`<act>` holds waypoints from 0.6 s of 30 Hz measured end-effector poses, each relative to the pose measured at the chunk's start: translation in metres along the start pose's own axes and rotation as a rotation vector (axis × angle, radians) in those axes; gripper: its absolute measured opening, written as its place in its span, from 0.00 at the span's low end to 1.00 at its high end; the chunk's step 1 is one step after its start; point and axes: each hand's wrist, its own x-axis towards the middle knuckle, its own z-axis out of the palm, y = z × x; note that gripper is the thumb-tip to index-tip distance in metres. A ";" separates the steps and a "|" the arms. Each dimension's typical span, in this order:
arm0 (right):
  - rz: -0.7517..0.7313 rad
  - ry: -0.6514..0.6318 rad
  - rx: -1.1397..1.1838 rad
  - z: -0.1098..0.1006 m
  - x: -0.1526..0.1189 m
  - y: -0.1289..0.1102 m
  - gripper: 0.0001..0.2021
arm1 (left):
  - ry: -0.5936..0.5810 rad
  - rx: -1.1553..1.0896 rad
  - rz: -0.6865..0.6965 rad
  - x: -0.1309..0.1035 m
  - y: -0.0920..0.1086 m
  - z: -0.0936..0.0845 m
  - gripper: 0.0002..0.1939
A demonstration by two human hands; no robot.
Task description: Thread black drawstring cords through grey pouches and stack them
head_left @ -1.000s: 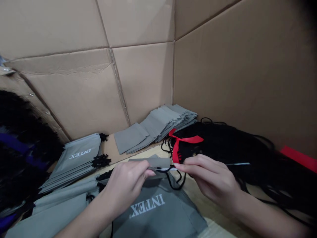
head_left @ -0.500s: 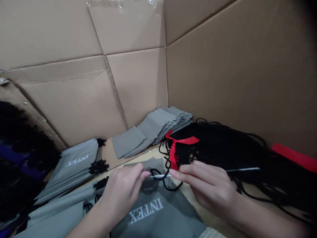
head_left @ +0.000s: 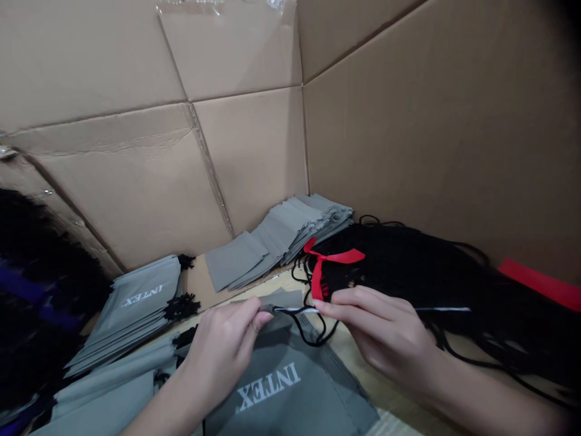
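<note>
A grey drawstring pouch (head_left: 308, 387) printed INTEX lies below my hands, its lettering upside down to me. My left hand (head_left: 227, 345) is closed, pinching the pouch's top edge between thumb and finger. My right hand (head_left: 385, 333) grips a thin, shiny metal rod (head_left: 442, 309) that sticks out on both sides of the fingers. Its left end reaches the pouch edge at my left fingertips; whether the tip is inside the fabric is hidden. Black cord (head_left: 313, 344) hangs in loops from the rod between both hands.
Overlapping grey pouches (head_left: 272, 236) lie at the back against cardboard walls (head_left: 245, 145). Printed pouches with corded ends (head_left: 140, 303) are stacked at left. A large bundle of black cords (head_left: 408, 260), tied with red ribbon (head_left: 340, 258), lies at right. A dark fringed heap (head_left: 36, 278) stands far left.
The rod and my right fingers have risen slightly and moved a little left. The cord loop that wrapped near the rod's tip now hangs lower beneath it. Both hands keep their grip.
</note>
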 end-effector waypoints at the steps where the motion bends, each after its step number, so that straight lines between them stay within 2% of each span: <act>1: -0.003 0.000 0.000 0.000 0.000 0.000 0.19 | 0.001 0.002 0.000 0.000 0.000 0.000 0.15; 10: -0.013 0.013 -0.011 -0.001 0.001 0.000 0.18 | 0.040 0.010 0.039 0.001 0.000 0.001 0.13; 18: -0.030 -0.005 -0.004 0.001 0.000 0.002 0.19 | 0.006 -0.019 0.028 0.001 0.000 0.002 0.14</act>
